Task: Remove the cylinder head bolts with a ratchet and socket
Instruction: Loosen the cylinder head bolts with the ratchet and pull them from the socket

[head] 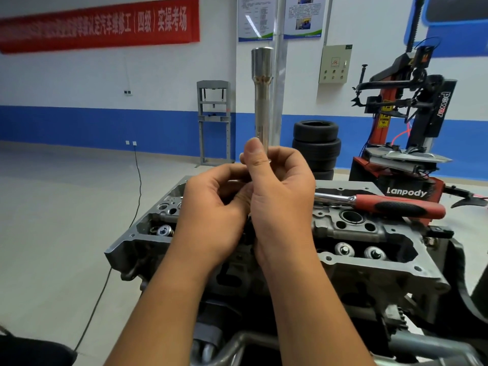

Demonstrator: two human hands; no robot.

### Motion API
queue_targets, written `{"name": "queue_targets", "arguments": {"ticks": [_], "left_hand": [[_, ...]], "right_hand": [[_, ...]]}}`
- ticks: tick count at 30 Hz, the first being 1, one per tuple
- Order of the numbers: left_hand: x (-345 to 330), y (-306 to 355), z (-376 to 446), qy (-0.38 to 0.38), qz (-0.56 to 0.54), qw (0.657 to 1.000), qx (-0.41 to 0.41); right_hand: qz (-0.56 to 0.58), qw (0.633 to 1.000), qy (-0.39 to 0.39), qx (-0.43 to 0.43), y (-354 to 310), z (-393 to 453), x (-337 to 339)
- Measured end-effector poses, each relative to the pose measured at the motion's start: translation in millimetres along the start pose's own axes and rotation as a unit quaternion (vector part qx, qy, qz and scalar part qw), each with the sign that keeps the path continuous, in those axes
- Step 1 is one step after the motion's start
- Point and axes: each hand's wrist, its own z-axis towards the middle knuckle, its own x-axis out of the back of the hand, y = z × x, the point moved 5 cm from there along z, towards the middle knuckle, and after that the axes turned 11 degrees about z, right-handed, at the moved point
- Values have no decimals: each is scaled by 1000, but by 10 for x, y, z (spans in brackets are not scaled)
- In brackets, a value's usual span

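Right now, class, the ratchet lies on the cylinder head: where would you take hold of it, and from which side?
Grip the ratchet by its red and black handle, coming from the right and above. The handle points right, free and uncovered on the cylinder head, while its metal head end runs behind the right hand, which holds the long socket upright.

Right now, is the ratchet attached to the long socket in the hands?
No, the red-handled ratchet lies on the cylinder head, apart from the long socket held upright by both hands.
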Motion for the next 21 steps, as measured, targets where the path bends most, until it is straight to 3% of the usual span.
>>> {"name": "queue_targets", "arguments": {"ticks": [8, 11, 14, 16, 21], "left_hand": [[-21, 11, -24, 28, 83, 996, -16], [-60, 45, -30, -25, 111, 993, -34], [-90, 46, -31, -102, 17, 995, -5], [-61, 27, -13, -84, 3, 996, 10], [-22, 5, -19, 37, 94, 995, -10]], "right_hand": [[23, 1000, 0, -12, 0, 1, -26], [12, 1000, 0, 16, -29, -5, -5], [9, 1000, -3, 20, -30, 12, -7], [16, 1000, -3, 0, -9, 14, -16], [30, 999, -3, -10, 4, 7, -16]]}}
